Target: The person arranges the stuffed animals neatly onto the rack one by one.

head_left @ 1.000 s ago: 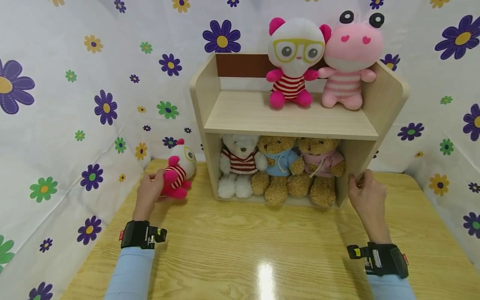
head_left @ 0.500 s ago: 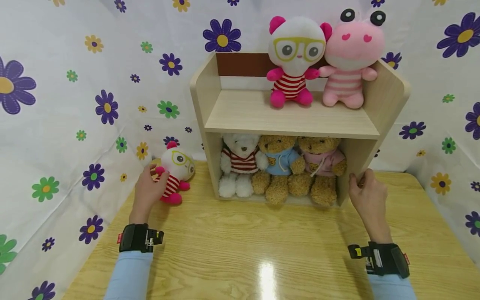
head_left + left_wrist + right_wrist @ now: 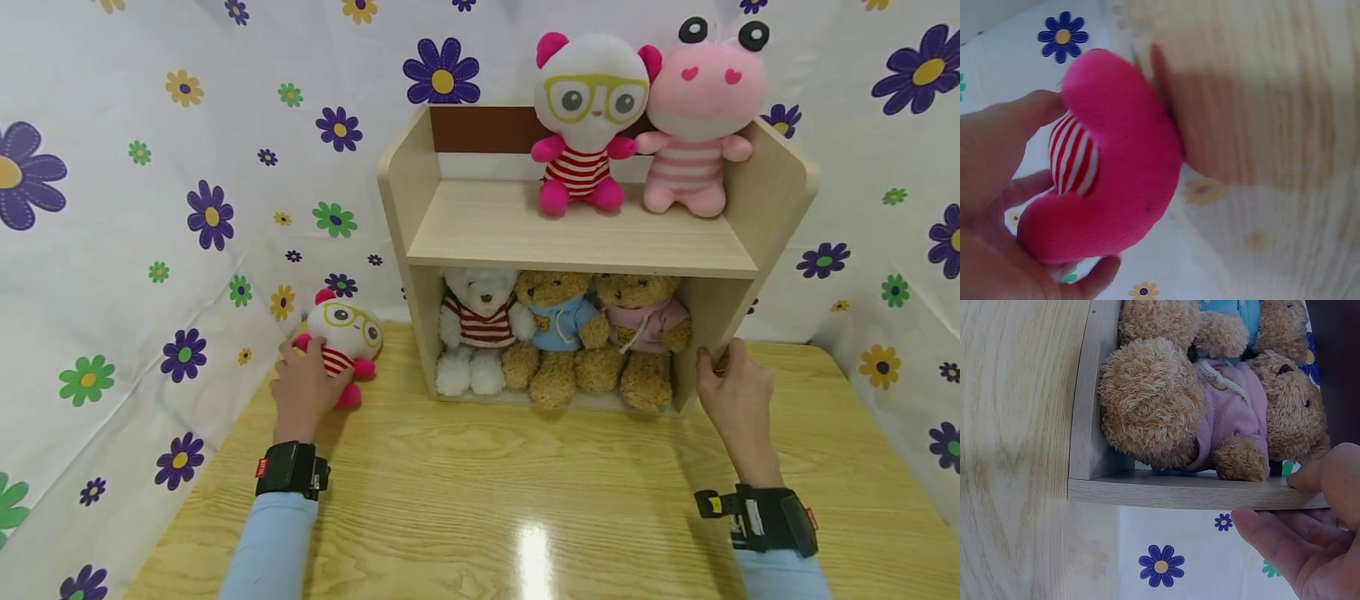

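My left hand (image 3: pixel 303 387) grips a plush panda (image 3: pixel 347 329) with yellow glasses and a striped top, at the table's left back. In the left wrist view its pink legs (image 3: pixel 1125 162) face the camera, and thumb and fingers curl around the body. The toy tilts to the right, and part of its body is hidden by the hand. My right hand (image 3: pixel 738 387) pinches the edge of the right side panel (image 3: pixel 1210 492) of a two-tier wooden shelf (image 3: pixel 577 233). The thumb lies on the panel's inner side, the fingers on its outer side.
On the upper tier sit another panda plush (image 3: pixel 592 104) and a pink plush (image 3: pixel 693 108). Below are a white bear (image 3: pixel 483 321), a blue-hooded bear (image 3: pixel 555 329) and a pink-hooded bear (image 3: pixel 637 333). Flowered cloth hangs behind and beside the wooden table (image 3: pixel 480 483).
The held panda has turned from leaning sideways to facing more forward, and shifted slightly left. My left hand has moved further over its body. The right hand keeps its place on the shelf.
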A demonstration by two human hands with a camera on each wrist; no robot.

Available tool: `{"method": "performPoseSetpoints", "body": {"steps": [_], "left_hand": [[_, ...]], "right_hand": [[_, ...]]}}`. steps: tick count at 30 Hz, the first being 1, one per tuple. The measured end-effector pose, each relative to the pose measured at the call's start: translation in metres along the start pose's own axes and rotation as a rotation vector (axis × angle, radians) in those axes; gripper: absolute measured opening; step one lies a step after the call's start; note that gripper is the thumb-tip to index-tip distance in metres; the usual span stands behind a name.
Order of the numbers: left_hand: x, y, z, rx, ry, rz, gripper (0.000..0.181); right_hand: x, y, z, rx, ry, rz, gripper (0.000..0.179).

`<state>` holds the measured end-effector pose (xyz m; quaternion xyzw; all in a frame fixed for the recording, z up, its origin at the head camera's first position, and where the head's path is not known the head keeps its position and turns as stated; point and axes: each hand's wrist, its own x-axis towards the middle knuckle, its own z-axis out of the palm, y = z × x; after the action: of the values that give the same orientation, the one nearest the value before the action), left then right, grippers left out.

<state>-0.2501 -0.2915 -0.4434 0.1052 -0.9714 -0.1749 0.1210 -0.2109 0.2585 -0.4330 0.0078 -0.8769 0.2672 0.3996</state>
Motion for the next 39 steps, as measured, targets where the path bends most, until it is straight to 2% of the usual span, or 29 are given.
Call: {"method": "performPoseSetpoints", "body": {"steps": [3, 6, 10, 14, 18, 20, 24, 27, 30, 35, 39], "left_hand": [[0.001, -0.001, 0.005, 0.05, 0.093, 0.005, 0.071], [0.003, -0.001, 0.01, 0.093, 0.182, 0.054, 0.067], [0.005, -0.003, 0.015, 0.092, 0.225, 0.117, 0.062], [0.006, -0.005, 0.017, 0.121, 0.171, 0.188, 0.068], [0.013, -0.001, 0.013, 0.125, 0.044, 0.264, 0.064], [0.019, 0.002, 0.01, 0.111, -0.017, 0.267, 0.065], [0.031, 0.003, 0.007, 0.133, -0.145, 0.244, 0.081], [0.036, 0.0, 0.008, 0.153, -0.208, 0.215, 0.086], [0.037, -0.003, 0.009, 0.139, -0.193, 0.204, 0.082], [0.034, -0.007, 0.013, 0.085, -0.072, 0.217, 0.076], [0.029, -0.008, 0.018, 0.04, 0.003, 0.149, 0.091]], "right_hand": [[0.001, 0.0, 0.0, 0.0, -0.011, 0.015, 0.022], [0.002, -0.001, 0.0, 0.006, -0.02, 0.039, 0.02], [0.002, -0.003, 0.001, 0.017, -0.044, 0.074, 0.019], [0.003, -0.003, 0.001, 0.014, -0.063, 0.089, 0.021], [0.004, 0.0, -0.001, -0.003, -0.041, 0.086, 0.021], [0.005, 0.001, -0.002, -0.002, -0.035, 0.085, 0.022], [0.005, 0.002, -0.002, 0.007, -0.045, 0.09, 0.023], [0.003, 0.002, -0.001, 0.007, -0.049, 0.096, 0.023], [0.002, 0.002, -0.001, 0.005, -0.044, 0.094, 0.022], [0.001, 0.001, -0.001, 0.008, -0.035, 0.09, 0.021], [0.001, 0.002, 0.001, 0.003, -0.032, 0.078, 0.021]]}}
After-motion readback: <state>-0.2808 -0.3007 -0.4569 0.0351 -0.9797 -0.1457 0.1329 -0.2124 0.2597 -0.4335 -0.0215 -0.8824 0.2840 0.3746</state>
